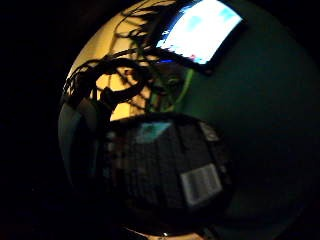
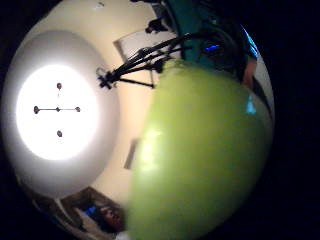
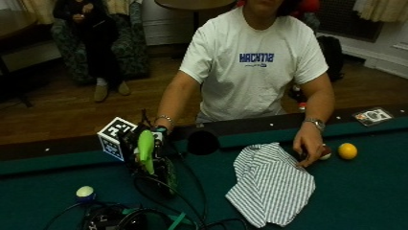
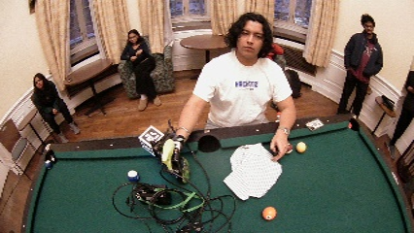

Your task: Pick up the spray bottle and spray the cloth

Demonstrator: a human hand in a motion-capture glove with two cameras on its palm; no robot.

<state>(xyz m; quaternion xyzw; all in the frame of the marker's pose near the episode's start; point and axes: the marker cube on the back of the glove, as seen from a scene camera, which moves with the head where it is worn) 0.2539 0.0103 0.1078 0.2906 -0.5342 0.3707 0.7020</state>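
Observation:
A green spray bottle stands tilted above the green pool table, near the rail on the person's right. My gloved right hand grips it from below. In the thumb side palm view the bottle fills much of the picture, with a ceiling lamp behind it. The striped grey-and-white cloth lies crumpled on the felt, about a forearm's length from the bottle. The person's bare left hand rests at the cloth's far corner.
A side pocket opens in the rail between bottle and cloth. A tangle of black cables and gear lies in front of the hand. A white-blue ball, a yellow ball and an orange ball sit on the felt.

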